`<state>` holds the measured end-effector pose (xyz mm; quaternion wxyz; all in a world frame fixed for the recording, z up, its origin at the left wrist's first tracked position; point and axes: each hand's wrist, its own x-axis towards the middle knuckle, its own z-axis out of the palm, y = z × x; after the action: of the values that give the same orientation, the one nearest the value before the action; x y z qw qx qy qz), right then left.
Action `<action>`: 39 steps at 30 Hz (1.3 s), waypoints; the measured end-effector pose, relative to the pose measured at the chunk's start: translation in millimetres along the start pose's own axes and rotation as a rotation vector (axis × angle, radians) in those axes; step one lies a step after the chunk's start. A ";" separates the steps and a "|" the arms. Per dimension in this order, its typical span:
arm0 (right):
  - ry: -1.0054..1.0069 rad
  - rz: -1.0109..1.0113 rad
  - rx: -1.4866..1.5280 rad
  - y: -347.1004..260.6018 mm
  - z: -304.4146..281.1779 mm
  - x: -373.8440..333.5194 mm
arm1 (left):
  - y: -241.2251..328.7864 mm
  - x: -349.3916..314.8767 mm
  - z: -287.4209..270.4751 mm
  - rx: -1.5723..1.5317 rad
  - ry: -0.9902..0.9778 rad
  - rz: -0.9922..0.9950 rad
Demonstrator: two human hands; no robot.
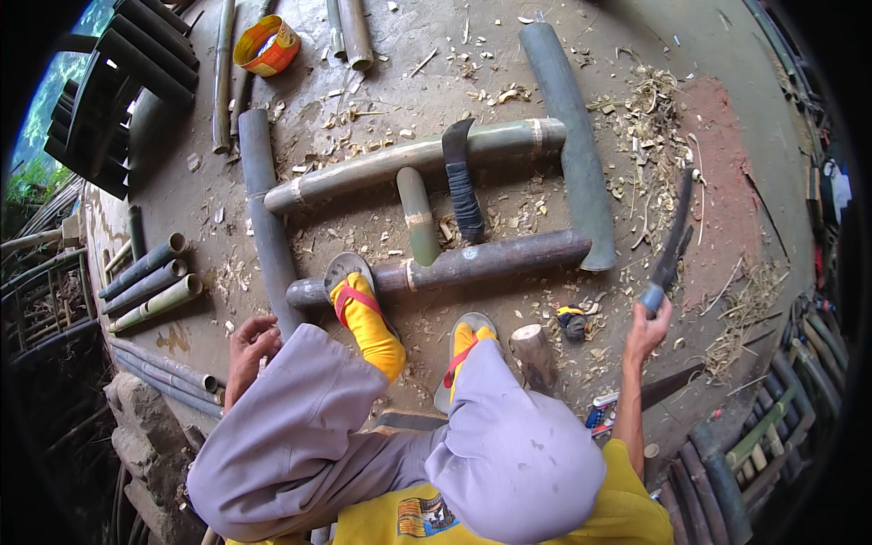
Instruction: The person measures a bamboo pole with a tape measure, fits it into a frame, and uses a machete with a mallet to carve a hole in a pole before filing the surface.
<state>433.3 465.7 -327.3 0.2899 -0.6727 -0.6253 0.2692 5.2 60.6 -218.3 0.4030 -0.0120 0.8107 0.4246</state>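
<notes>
My right hand (pixel 647 329), out on the right, is closed around the grey end of a long tool with a dark, curved blade (pixel 677 227); its exact kind is unclear. Beside my left knee, my left hand (pixel 252 350) hangs loosely bent, with nothing visible in it. Before my feet lies a bamboo frame: a left post (pixel 259 173), a right post (pixel 572 145), an upper rail (pixel 363 170), a dark lower rail (pixel 509 260) and a short middle piece (pixel 416 213). A curved knife with a wrapped handle (pixel 464 200) rests across the upper rail. My left sandal (pixel 350 268) touches the lower rail.
A tape measure (pixel 572 322) and a wood stump (pixel 534 354) are near my right foot. Cut bamboo lengths (pixel 150 286) lie at left. A yellow-red tub (pixel 266 45) stands at the back. Shavings (pixel 649 136) litter the ground. Bamboo pieces (pixel 772 427) are stacked at right.
</notes>
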 end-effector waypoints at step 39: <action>-0.409 -0.450 -0.257 -54.0 133.7 28.2 | -116.8 149.2 18.0 0.099 0.446 0.071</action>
<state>301.5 503.7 -379.9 0.1232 -0.4808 -0.8322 0.2471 -41.7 46.7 -402.3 0.1986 -0.0571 0.8994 0.3853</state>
